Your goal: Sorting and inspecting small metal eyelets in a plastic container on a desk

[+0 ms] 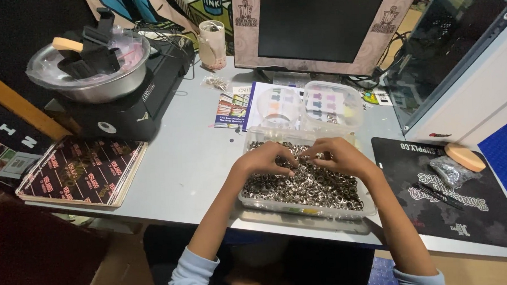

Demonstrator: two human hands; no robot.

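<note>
A clear plastic tray (pixel 250 200) full of several small silvery metal rings (pixel 317 188) sits on the grey desk in front of me. Both hands rest on the heap at its far end. My left hand (pixel 265 158) has its fingers curled down into the rings. My right hand (pixel 337 155) is beside it, fingertips pinched among the rings close to the left hand's. Whether either hand actually holds a ring is hidden by the fingers.
Two clear tubs (pixel 311 107) stand behind the tray, before a dark monitor (pixel 317 22). A metal bowl (pixel 94 86) sits on a black machine at left, a dark booklet stack (pixel 83 171) below it. A black mat (pixel 452 203) with a bag and pen lies right.
</note>
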